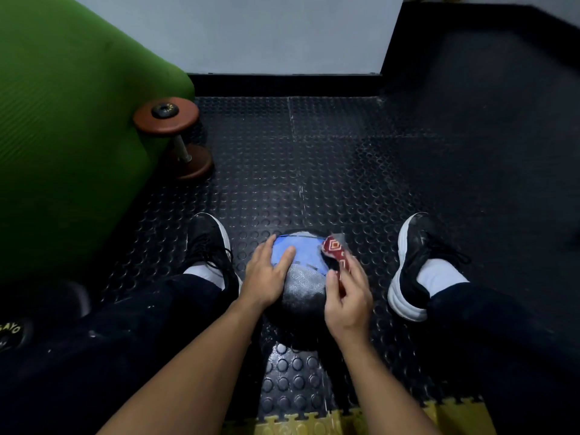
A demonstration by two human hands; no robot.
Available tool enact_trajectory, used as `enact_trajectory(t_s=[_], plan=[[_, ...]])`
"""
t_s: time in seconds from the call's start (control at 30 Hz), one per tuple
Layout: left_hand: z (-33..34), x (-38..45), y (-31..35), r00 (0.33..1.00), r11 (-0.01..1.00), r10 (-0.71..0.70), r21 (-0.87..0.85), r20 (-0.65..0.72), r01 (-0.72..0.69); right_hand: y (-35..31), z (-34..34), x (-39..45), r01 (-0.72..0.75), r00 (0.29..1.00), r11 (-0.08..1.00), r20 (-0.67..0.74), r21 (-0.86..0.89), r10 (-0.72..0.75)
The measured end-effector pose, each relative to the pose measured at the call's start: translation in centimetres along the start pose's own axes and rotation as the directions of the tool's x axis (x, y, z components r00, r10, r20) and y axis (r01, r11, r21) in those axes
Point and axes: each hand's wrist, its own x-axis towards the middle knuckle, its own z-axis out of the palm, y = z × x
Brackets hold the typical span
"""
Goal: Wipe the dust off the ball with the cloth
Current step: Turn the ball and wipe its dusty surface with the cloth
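A black and blue ball (303, 285) rests on the studded rubber floor between my two feet. Pale dust covers its grey textured top. My left hand (266, 273) lies flat on the ball's left side, fingers spread over the blue panel. My right hand (346, 296) pinches a red patterned cloth (334, 251) and holds it against the ball's upper right. The lower part of the ball is in shadow.
A large green rolled mat (72, 136) fills the left. A brown dumbbell (177, 136) leans against it. My black shoes (210, 246) (417, 262) flank the ball. A white wall (251, 32) stands at the back, and yellow puzzle tiles (314, 422) edge the near floor.
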Motion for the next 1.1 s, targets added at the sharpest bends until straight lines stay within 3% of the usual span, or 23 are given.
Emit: enact_trajectory(t_s=[0.07,0.17,0.23,0.4,0.5,0.6,0.7,0.93,1.03,1.1], plan=[[-0.1,-0.1,-0.1,1.000,1.000,0.009,0.002,0.012,-0.009,0.9,-0.1,-1.4,-0.018,0.999,0.999,-0.048,-0.031,0.017],[0.2,-0.3,0.3,1.000,1.000,0.003,0.013,0.022,-0.003,1.5,0.1,0.0,-0.226,0.960,0.974,-0.172,0.001,0.223],[0.6,-0.4,0.7,1.000,0.999,-0.017,0.027,0.017,0.016,1.0,0.3,1.8,-0.287,0.945,0.958,-0.161,0.011,0.285],[1.0,-0.2,1.7,0.999,0.996,-0.051,0.067,-0.017,0.052,-0.2,0.2,0.9,-0.016,0.997,1.000,-0.072,-0.009,0.015],[0.9,-0.2,1.7,0.999,0.996,-0.034,0.078,0.001,0.033,1.0,0.1,-1.4,0.010,0.994,0.999,-0.112,-0.032,-0.013],[1.2,-0.7,2.0,1.000,0.995,-0.025,0.099,0.017,0.023,1.8,-0.1,0.2,-0.167,0.975,0.986,-0.153,-0.014,0.163],[1.8,-1.0,2.3,0.999,0.995,-0.030,0.099,0.021,0.028,1.8,-0.4,3.8,-0.312,0.949,0.950,-0.042,-0.014,0.311],[1.9,-0.2,2.7,0.999,0.998,-0.035,0.046,-0.015,0.036,1.5,-0.5,0.3,0.026,0.997,1.000,-0.067,-0.003,-0.026],[1.9,-0.6,2.8,1.000,0.998,-0.027,0.049,-0.009,0.027,3.1,-0.6,1.2,-0.208,0.965,0.978,-0.158,0.023,0.209],[1.9,-1.1,2.9,0.999,0.997,-0.040,0.072,-0.026,0.042,3.5,-0.5,3.5,-0.409,0.905,0.911,-0.112,0.043,0.412]])
